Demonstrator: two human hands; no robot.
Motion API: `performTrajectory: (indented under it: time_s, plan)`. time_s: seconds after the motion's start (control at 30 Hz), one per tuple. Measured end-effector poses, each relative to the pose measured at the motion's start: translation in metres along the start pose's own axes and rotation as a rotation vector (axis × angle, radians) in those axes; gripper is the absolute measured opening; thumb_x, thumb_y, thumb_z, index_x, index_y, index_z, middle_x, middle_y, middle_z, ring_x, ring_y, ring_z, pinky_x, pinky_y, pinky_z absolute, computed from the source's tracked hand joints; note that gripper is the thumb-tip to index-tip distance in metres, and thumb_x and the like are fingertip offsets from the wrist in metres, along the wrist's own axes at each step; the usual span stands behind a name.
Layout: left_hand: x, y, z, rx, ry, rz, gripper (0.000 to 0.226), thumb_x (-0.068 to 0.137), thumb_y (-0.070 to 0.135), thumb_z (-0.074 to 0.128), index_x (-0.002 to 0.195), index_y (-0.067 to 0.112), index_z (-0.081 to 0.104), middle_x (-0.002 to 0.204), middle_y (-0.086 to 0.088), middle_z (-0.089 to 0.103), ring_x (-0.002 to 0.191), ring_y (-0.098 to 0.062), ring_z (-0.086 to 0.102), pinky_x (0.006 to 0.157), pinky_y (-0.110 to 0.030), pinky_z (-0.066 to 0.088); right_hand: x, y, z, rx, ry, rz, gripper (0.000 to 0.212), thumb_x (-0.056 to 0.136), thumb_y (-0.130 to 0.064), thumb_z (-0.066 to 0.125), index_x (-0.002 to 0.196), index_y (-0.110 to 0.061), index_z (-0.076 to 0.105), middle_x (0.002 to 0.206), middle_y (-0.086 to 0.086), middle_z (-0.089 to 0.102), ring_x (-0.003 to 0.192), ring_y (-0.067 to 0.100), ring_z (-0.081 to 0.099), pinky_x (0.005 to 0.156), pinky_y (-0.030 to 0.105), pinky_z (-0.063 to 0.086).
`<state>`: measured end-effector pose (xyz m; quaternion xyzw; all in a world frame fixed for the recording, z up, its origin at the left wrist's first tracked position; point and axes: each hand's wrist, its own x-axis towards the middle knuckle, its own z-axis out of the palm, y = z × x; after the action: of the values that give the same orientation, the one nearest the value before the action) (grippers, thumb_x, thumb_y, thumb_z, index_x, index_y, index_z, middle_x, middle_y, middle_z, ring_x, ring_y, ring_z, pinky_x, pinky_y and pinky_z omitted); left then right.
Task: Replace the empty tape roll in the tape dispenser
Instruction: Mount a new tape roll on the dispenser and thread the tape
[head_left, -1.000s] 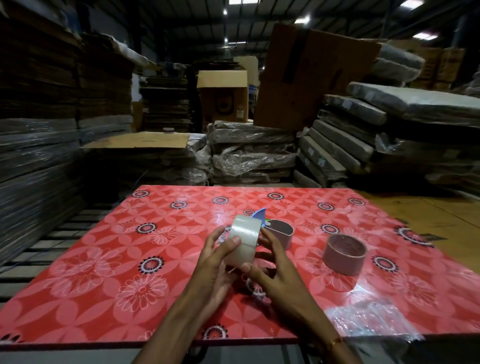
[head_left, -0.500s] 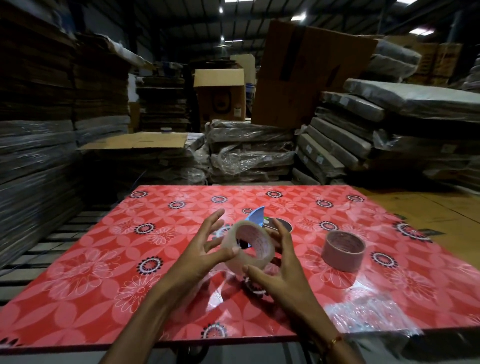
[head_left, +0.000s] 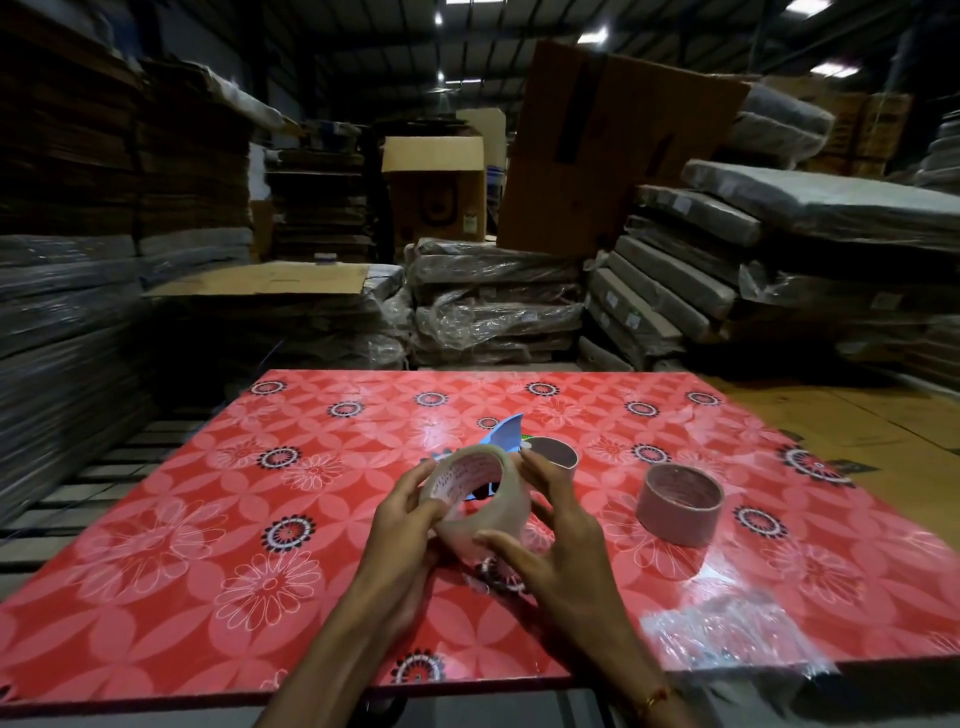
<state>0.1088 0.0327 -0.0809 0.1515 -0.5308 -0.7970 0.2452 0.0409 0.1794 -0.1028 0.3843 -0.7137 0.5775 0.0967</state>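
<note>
Both arms are bare with no sleeves, and the right wrist wears a thin bracelet (head_left: 655, 696) that is gold with a little red.

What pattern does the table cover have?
Red with pale flower shapes and dark rosettes, on the table cover; head view.

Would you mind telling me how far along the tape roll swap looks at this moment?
Done, it seems: an empty core stands on the red table to the right. In hand: the left hand and right hand both hold the new clear tape roll above the table. Left: fitting it into the blue dispenser, which lies just behind the hands, mostly hidden.
</note>
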Motion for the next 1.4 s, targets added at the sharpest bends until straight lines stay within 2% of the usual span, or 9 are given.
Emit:
performTrajectory:
  time_s: [0.23, 0.43, 0.57, 0.73, 0.9, 1.03, 1.1, 1.23, 1.4]
  plan:
    - [-0.005, 0.0, 0.009, 0.017, 0.038, 0.023, 0.04, 0.093, -0.004, 0.049, 0.122, 0.02, 0.063, 0.104, -0.015, 0.073, 0.071, -0.03, 0.067, 0.054, -0.036, 0.055, 0.001, 0.005, -0.001, 0.068, 0.019, 0.033, 0.06, 0.089, -0.027, 0.077, 0.142, -0.041, 0.052, 0.14, -0.021, 0.06, 0.128, -0.001, 0.059, 0.106, 0.032, 0.054]
    - [-0.01, 0.001, 0.007, 0.07, 0.002, 0.046, 0.046, 0.091, -0.006, 0.053, 0.113, 0.033, 0.065, 0.093, 0.004, 0.077, 0.069, -0.031, 0.073, 0.05, -0.035, 0.058, 0.004, 0.003, -0.003, 0.181, -0.041, 0.09, 0.068, 0.08, -0.03, 0.084, 0.14, -0.031, 0.054, 0.137, -0.018, 0.055, 0.133, 0.002, 0.053, 0.109, 0.041, 0.052]
    - [-0.002, 0.01, 0.002, 0.289, -0.06, 0.031, 0.014, 0.088, 0.038, 0.067, 0.101, 0.04, 0.072, 0.103, 0.0, 0.077, 0.084, -0.024, 0.076, 0.057, -0.028, 0.057, 0.004, -0.001, -0.005, 0.159, -0.08, 0.028, 0.058, 0.083, -0.026, 0.084, 0.135, -0.036, 0.059, 0.135, -0.019, 0.054, 0.128, 0.006, 0.058, 0.106, 0.032, 0.054]
    - [0.014, 0.036, -0.006, 0.6, -0.172, 0.053, 0.042, 0.077, 0.072, 0.061, 0.091, 0.035, 0.073, 0.083, 0.01, 0.077, 0.075, -0.006, 0.072, 0.065, -0.027, 0.054, 0.005, -0.005, 0.001, -0.119, -0.13, -0.251, 0.068, 0.084, -0.029, 0.082, 0.146, -0.022, 0.054, 0.148, -0.01, 0.05, 0.142, 0.011, 0.044, 0.119, 0.03, 0.038]
    - [0.013, 0.032, -0.008, 0.315, -0.167, -0.036, 0.021, 0.084, 0.042, 0.068, 0.083, 0.022, 0.074, 0.073, -0.001, 0.068, 0.067, -0.019, 0.065, 0.058, -0.03, 0.05, 0.002, -0.001, 0.005, -0.146, -0.15, -0.267, 0.068, 0.089, -0.035, 0.077, 0.149, -0.017, 0.05, 0.157, -0.008, 0.045, 0.148, 0.008, 0.039, 0.12, 0.031, 0.037]
    - [0.008, 0.018, -0.013, -0.018, -0.125, -0.069, 0.019, 0.083, 0.03, 0.066, 0.096, 0.02, 0.075, 0.087, -0.006, 0.076, 0.085, -0.028, 0.074, 0.07, -0.041, 0.062, 0.0, -0.004, -0.001, 0.151, -0.107, 0.056, 0.064, 0.081, -0.044, 0.08, 0.138, -0.046, 0.05, 0.14, -0.024, 0.052, 0.126, 0.0, 0.058, 0.089, 0.018, 0.056]
    - [0.004, 0.01, -0.013, -0.082, -0.171, -0.052, 0.032, 0.083, 0.032, 0.065, 0.111, 0.019, 0.072, 0.099, -0.01, 0.077, 0.093, -0.03, 0.074, 0.069, -0.037, 0.062, 0.0, -0.003, -0.003, 0.317, -0.155, 0.2, 0.056, 0.083, -0.039, 0.08, 0.132, -0.05, 0.055, 0.13, -0.011, 0.066, 0.114, 0.009, 0.069, 0.077, 0.022, 0.059]
    - [0.002, 0.01, -0.018, 0.056, -0.231, 0.026, 0.033, 0.097, 0.024, 0.052, 0.127, 0.026, 0.063, 0.116, -0.01, 0.073, 0.1, -0.023, 0.073, 0.071, -0.027, 0.059, 0.001, 0.0, -0.002, 0.385, -0.191, 0.241, 0.058, 0.081, -0.039, 0.079, 0.134, -0.049, 0.055, 0.133, -0.005, 0.064, 0.12, 0.016, 0.067, 0.092, 0.04, 0.061]
    - [0.002, 0.015, -0.029, 0.458, -0.284, 0.166, 0.044, 0.083, 0.025, 0.056, 0.122, 0.044, 0.065, 0.12, 0.0, 0.069, 0.1, -0.023, 0.071, 0.082, -0.042, 0.062, 0.0, 0.001, 0.001, 0.195, -0.186, 0.122, 0.041, 0.091, -0.031, 0.072, 0.128, -0.042, 0.058, 0.132, -0.016, 0.055, 0.118, 0.016, 0.065, 0.091, 0.043, 0.062]
